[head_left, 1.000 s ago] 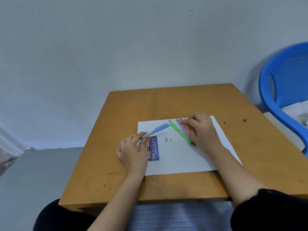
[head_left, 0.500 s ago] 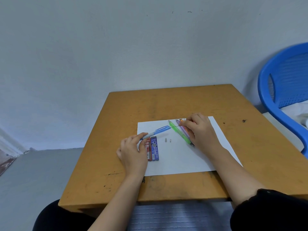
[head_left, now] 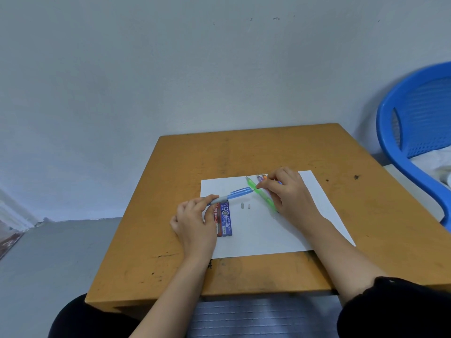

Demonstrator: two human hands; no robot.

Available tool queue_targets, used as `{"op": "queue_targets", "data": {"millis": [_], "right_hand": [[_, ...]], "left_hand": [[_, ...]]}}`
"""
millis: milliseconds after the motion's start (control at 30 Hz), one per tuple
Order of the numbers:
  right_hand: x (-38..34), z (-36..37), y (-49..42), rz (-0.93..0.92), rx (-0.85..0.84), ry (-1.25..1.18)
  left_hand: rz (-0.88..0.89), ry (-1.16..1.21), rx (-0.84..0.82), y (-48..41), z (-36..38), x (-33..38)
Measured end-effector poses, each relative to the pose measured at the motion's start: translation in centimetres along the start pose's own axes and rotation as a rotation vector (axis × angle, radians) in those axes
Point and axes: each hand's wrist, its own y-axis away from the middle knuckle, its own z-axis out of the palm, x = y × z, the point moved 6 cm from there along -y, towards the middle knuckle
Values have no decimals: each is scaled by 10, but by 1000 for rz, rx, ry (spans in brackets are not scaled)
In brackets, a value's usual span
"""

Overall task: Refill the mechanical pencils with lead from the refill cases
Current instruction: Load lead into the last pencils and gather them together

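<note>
Lead, a hair-thin dark sliver that is barely resolvable, sits at the open rear end of the blue pencil. It appears pinched between thumb and forefinger of the right hand. The pencil's long axis starts between 8 and 9 o'clock, where the left hand grips the tip end between thumb and index finger. It runs up to between 2 and 3 o'clock, where the rear opening faces the right fingertips. The coming feed, as I judge it, is a push along that axis toward the left hand, with lead and barrel kept in line. The right hand is nearer the opening and the left only steadies. How much lead is already inside cannot be told.

Beneath that joint the green pencil lies on the paper, slanting from 11 to 5 o'clock. A purple pencil and an orange pencil peep out at 10 o'clock of the right hand. A grey cap and a smaller grey bit lie near, at 6 o'clock of the blue barrel. The red refill case and blue refill case lie side by side at 3 o'clock of the left hand. All of this rests on the wooden table, with a blue chair off at 3 o'clock.
</note>
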Motion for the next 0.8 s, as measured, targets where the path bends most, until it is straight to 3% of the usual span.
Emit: {"op": "queue_targets", "data": {"millis": [100,333,800], "right_hand": [[-4,1,-1,22,9,-61],[14,-10,3,359,120,-142],[1,7,4,198,1,-202]], "left_hand": [[9,12,3,0,0,2],[-29,72,44,0,-2,-1],[10,106,41,1,-3,1]]}}
